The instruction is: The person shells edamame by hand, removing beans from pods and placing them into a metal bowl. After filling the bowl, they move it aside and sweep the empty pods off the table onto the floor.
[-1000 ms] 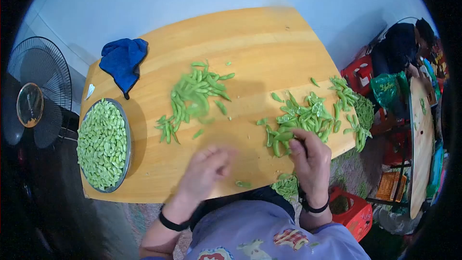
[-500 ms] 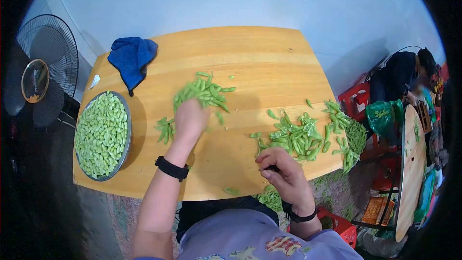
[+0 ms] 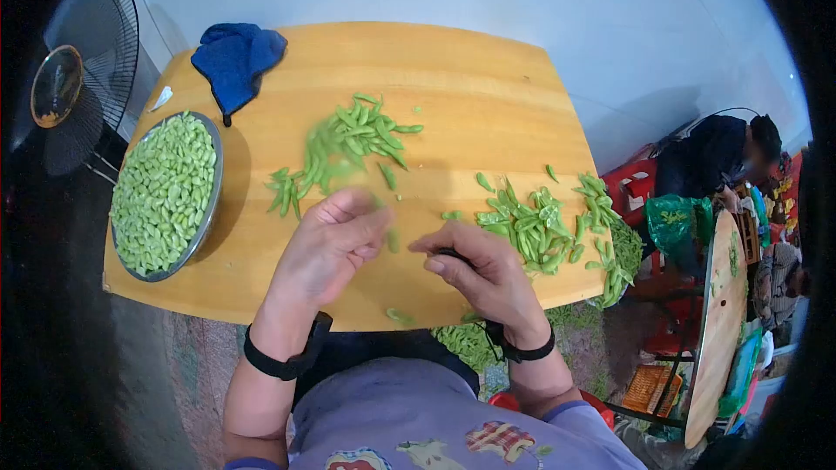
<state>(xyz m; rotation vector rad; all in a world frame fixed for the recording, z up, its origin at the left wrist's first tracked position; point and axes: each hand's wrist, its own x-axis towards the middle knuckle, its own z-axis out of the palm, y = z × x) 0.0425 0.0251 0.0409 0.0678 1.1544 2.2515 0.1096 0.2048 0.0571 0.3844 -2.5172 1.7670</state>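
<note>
Two green pod piles (image 3: 531,228) on wood tbl (image 3: 470,61); L hand (image 3: 335,239) curled, can't tell if holding any; R hand (image 3: 483,274) part-closed on sm. dark item (image 3: 451,253).

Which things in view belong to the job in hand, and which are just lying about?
Seemingly part of the job:
central pod pile
pod heap farther right
bowl of shelled beans
small dark object in the right hand, too small to identify

Seemingly just lying about:
blue cloth
white scrap
orange basket
</note>
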